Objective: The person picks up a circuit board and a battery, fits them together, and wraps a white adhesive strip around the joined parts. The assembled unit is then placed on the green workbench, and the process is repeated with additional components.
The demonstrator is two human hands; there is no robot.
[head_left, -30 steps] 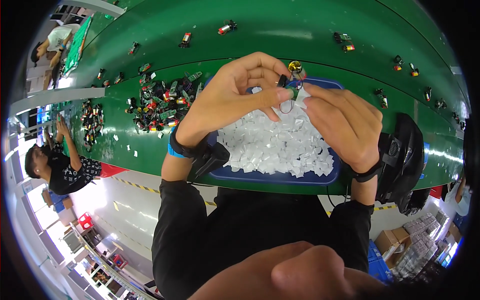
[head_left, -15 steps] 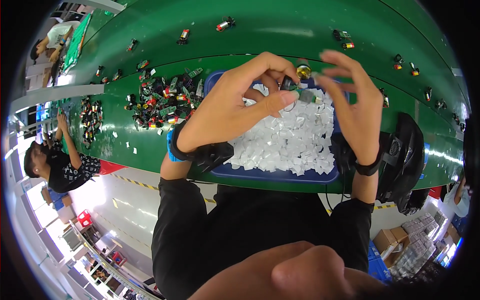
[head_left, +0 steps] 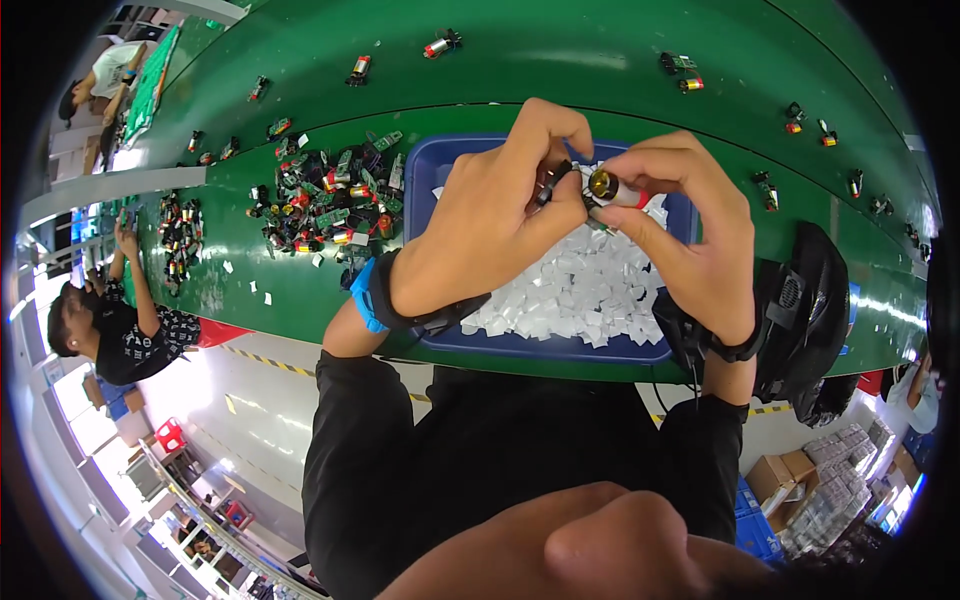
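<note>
Over a blue tray (head_left: pixel 545 353) of small white paper-like pieces (head_left: pixel 560 290), both hands work on one small assembly. Its white-and-red cylinder (head_left: pixel 620 192) has a brass-coloured end facing up. My right hand (head_left: pixel 705 215) pinches that cylinder between thumb and fingers. My left hand (head_left: pixel 480 215) is closed on the black part (head_left: pixel 550 180) of the same assembly, thumb pressed in front. Fingers hide the join between the two parts. To the left of the tray lies a heap of similar cylinders with green circuit boards (head_left: pixel 335 195).
More cylinder-and-board pieces lie scattered along the far green table (head_left: pixel 590 70). Right of the tray sits a black bag (head_left: pixel 805 310); a black device is by my right wrist. At far left a co-worker (head_left: pixel 125 325) handles items near another pile (head_left: pixel 180 245).
My right hand, spread and blurred before, has come in leftward and closed on the cylinder. The cylinder has tilted and moved slightly down. My left hand still holds the black part.
</note>
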